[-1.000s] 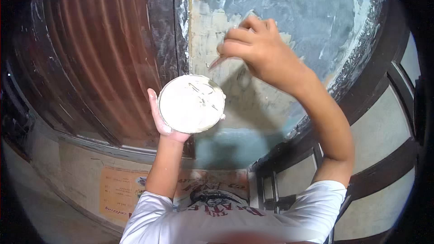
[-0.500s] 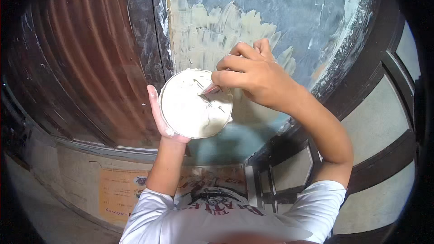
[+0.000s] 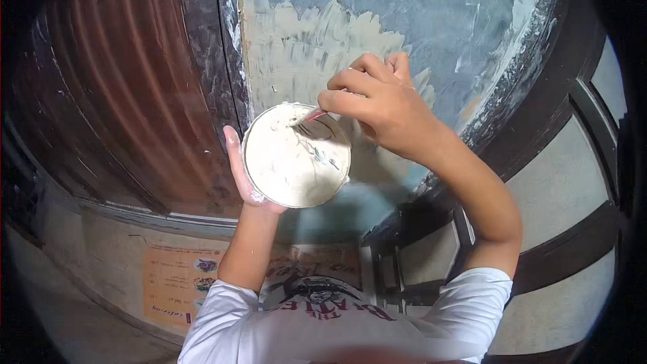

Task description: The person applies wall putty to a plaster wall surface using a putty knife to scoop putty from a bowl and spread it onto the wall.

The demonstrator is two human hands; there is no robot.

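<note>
My left hand supports a round tub from the left and below, its thumb up along the side and smudged white. Thick cream-white paste fills the tub, with streaks and furrows in its upper right. Above the tub's right edge, my right hand is closed on a small tool with a reddish part. The tool's tip dips into the paste near the far rim. Paste and fingers hide much of the tool, so I cannot tell its exact kind.
Beyond the tub is a grey-blue surface partly coated with cream paste. A dark frame borders it on the right. Brown ribbed panelling is at left. An orange printed sheet lies at the lower left.
The tool's tip has shifted left and toward the tub's far rim, and the marks in the paste differ. The tub sits slightly further right in view; both hands keep their hold.
</note>
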